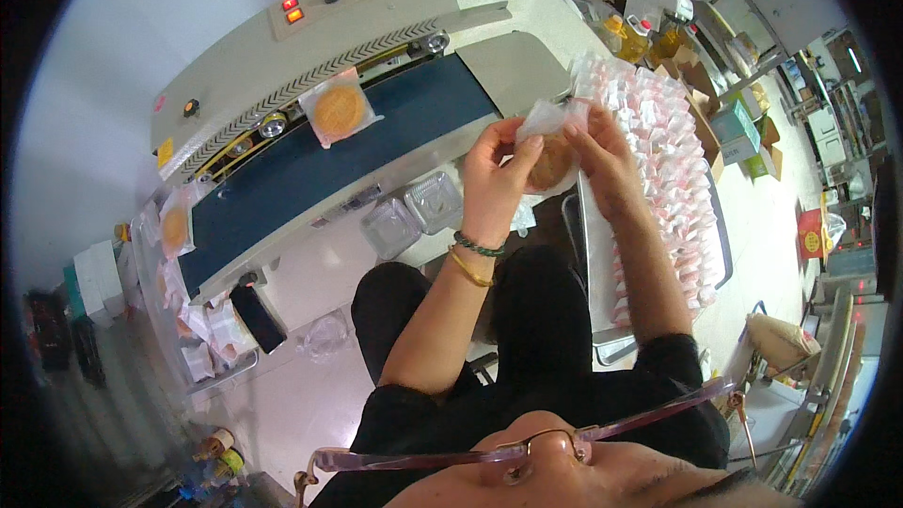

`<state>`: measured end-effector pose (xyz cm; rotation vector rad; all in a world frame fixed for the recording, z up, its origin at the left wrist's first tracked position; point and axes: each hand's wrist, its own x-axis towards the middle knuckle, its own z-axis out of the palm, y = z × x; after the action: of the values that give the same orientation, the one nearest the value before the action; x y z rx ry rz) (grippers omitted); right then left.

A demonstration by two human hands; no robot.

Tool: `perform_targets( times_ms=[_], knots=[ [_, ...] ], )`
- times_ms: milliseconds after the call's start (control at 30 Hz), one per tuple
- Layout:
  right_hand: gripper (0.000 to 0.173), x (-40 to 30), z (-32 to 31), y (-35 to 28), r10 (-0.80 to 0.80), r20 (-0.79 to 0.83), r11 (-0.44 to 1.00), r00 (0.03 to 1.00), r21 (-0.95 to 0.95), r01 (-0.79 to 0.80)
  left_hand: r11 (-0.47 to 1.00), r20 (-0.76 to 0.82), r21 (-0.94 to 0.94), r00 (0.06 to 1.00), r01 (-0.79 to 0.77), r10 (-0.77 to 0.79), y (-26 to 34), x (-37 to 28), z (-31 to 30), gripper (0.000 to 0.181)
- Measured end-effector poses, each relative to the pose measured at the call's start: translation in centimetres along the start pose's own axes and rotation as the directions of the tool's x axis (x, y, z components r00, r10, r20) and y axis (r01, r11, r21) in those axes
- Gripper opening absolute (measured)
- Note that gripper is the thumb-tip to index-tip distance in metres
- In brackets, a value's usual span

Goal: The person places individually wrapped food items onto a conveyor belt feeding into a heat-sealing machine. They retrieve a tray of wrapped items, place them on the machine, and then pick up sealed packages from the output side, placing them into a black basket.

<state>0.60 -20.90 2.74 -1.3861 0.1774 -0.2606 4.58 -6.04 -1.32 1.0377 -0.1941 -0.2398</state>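
Note:
A round flat pastry in a translucent bag [552, 162] is held upright between my hands, in front of the right end of a band sealer [282, 70]. My left hand [497, 169] pinches the bag's left edge between thumb and fingers. On its right upper edge, my right hand [607, 155] grips the bag's crumpled mouth. Another bagged pastry [338, 111] lies on the sealer's dark blue conveyor belt [338, 169], its bag edge at the sealing slot. A further bagged pastry [175, 227] rests past the belt's left end.
Right of me, a metal tray [601, 282] carries rows of bagged pastries [663, 176]. Clear plastic boxes [413, 215] and a phone [258, 317] sit along the sealer's front. A tray [226, 377] with wrapped pieces stands at left. Oil jugs [635, 39] and cartons [734, 130] are behind.

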Motion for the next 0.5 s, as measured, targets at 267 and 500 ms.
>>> perform_targets(
  times_ms=[267,500],
  knots=[
    [0.021,1.5,4.9,3.3,0.094,-0.006,0.924,0.996,0.372,-0.085,0.986,-0.200,-0.164,0.980,-0.042,0.009,2.8,0.5,-2.3,0.021],
    [0.024,1.9,9.0,5.4,-0.309,-0.240,0.945,0.920,-0.189,0.268,0.951,-0.520,-0.268,0.854,-0.154,-0.008,3.5,0.1,-2.7,0.027]
  ],
)
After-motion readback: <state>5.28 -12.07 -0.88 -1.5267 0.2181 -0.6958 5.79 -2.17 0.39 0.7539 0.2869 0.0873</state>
